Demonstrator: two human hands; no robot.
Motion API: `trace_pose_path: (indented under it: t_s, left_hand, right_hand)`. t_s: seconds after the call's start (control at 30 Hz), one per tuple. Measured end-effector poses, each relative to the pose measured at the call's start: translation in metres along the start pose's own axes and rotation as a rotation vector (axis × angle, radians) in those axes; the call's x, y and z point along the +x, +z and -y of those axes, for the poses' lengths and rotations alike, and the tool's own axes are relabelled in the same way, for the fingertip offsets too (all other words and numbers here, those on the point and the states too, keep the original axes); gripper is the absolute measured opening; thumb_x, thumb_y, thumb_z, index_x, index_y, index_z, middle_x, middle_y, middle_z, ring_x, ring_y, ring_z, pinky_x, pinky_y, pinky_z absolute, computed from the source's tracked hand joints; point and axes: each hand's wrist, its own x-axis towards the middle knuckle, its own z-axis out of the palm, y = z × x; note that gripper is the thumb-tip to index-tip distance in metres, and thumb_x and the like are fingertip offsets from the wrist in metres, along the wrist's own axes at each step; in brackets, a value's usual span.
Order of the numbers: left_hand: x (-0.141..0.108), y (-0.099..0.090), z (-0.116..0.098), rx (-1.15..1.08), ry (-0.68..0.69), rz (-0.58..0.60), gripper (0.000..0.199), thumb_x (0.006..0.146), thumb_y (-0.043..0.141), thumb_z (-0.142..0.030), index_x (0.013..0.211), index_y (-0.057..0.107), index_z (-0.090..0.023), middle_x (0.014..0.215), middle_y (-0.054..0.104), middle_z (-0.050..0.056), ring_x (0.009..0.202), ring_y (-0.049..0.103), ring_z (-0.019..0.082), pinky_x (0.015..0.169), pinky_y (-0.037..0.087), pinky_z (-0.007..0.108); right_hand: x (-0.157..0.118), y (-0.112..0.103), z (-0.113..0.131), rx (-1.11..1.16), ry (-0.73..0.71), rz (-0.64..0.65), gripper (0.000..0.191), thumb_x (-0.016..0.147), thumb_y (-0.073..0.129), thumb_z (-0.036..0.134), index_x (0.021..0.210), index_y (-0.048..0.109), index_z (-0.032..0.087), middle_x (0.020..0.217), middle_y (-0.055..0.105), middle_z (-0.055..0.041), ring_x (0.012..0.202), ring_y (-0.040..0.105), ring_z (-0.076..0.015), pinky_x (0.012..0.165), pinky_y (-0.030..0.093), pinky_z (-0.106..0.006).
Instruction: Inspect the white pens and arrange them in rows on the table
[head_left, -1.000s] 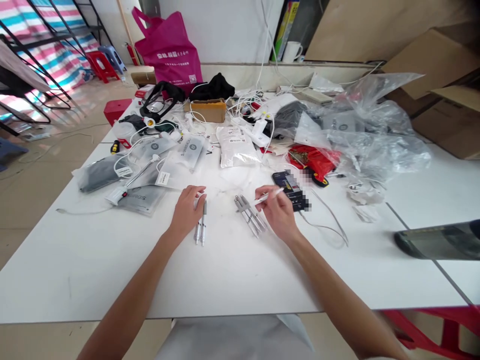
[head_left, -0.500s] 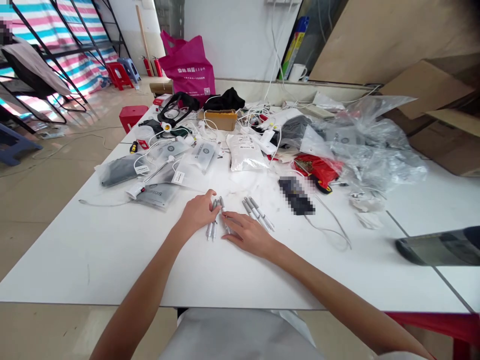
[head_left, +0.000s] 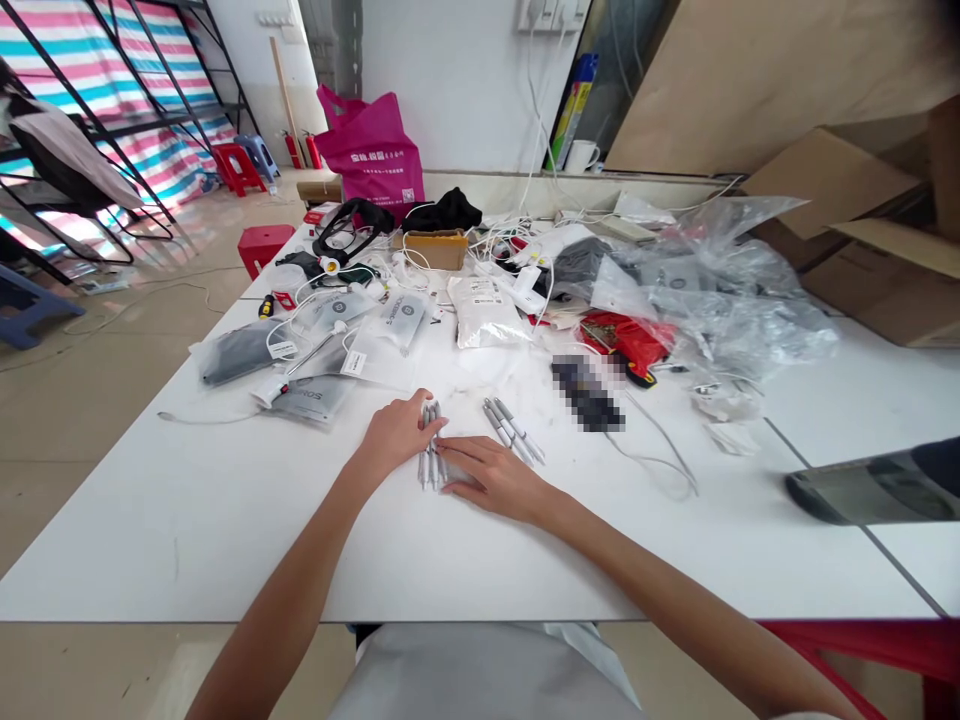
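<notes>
Several white pens with grey ends lie side by side on the white table (head_left: pixel 225 540), forming a small row (head_left: pixel 430 475) between my hands. My left hand (head_left: pixel 394 435) rests against the row's left side, its thumb across the pens and its index finger by their far ends. From the right, my right hand (head_left: pixel 491 475) lies low with fingers stretched out, fingertips touching the row. A separate group of similar pens (head_left: pixel 514 430) lies slanted just beyond my right hand, touched by neither hand.
Grey packets (head_left: pixel 311 398), a white padded bag (head_left: pixel 487 315), tangled cables (head_left: pixel 517 230) and clear plastic wrap (head_left: pixel 720 300) crowd the table's far part. A dark pixelated object (head_left: pixel 587 393) lies right of the pens. A dark bottle (head_left: pixel 870 485) lies at the right.
The pen near my right fingers has moved left and now lies against the others in the row. My right hand has shifted slightly left. The camera view has tilted up a little.
</notes>
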Motion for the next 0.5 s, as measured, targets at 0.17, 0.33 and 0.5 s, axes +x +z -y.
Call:
trace_pose_path:
  t_s: [0.17,0.33,0.5]
  left_hand:
    - [0.001,0.002,0.001,0.030,-0.003,-0.012,0.042,0.098,0.056,-0.053,0.130,0.059,-0.026,0.079,0.074,0.003,0.083,0.071,0.029,0.065,0.041,0.034]
    - [-0.001,0.002,0.000,0.025,-0.001,-0.015,0.040,0.098,0.057,-0.051,0.130,0.059,-0.027,0.073,0.072,0.002,0.082,0.070,0.029,0.066,0.041,0.034]
    - [0.000,0.003,0.002,0.015,-0.013,-0.039,0.046,0.099,0.054,-0.060,0.130,0.059,-0.027,0.073,0.072,0.001,0.077,0.069,0.028,0.064,0.040,0.034]
  right_hand:
    - [-0.007,-0.032,-0.025,-0.127,0.146,-0.097,0.032,0.102,0.066,0.047,0.117,0.069,0.019,0.124,0.071,-0.0157,0.112,0.068,-0.0306,0.094,0.057,-0.050]
    - [-0.017,-0.044,-0.052,-0.322,0.314,-0.023,0.038,0.095,0.071,0.057,0.087,0.064,0.020,0.106,0.063,-0.0137,0.096,0.058,-0.0293,0.086,0.052,-0.048]
    - [-0.023,-0.036,-0.052,-0.308,0.376,-0.032,0.024,0.100,0.065,0.043,0.095,0.063,0.020,0.107,0.061,-0.0135,0.095,0.055,-0.0278,0.086,0.051,-0.046]
